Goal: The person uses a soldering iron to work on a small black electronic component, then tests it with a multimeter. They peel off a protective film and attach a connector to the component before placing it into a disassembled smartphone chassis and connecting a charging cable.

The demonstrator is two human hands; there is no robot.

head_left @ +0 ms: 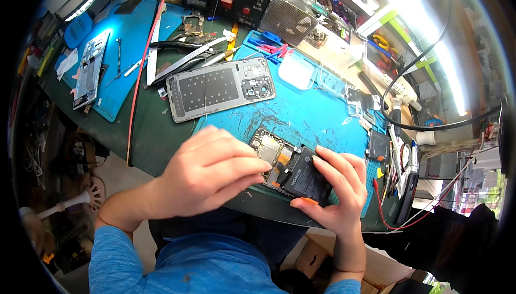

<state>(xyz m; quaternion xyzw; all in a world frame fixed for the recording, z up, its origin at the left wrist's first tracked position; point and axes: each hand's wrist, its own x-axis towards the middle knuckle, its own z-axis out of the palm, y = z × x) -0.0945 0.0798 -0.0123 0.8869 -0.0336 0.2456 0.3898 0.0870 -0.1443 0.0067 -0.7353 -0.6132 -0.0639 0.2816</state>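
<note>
An opened smartphone (275, 154) lies tilted at the near edge of the blue mat, its circuit board and ribbon cables bare. A black battery (306, 178) covers its right part. My right hand (344, 181) is closed around that end, fingers along the far side and thumb at the near side by an orange tab (309, 200). My left hand (215, 166) hovers over the phone's left end, thumb and fingertips pinched together beside the board. Whatever is between those fingertips is hidden. Behind them rests a detached grey back cover (220, 87) with camera openings.
A blue mat (317, 127) covers the bench. Tweezers and pliers (185, 60) lie at the back left, near another phone part (91, 71). Plastic trays (297, 69) stand farther back. Tools and a spare battery (378, 144) crowd the right. A red-and-black cable (141, 71) hangs at the left.
</note>
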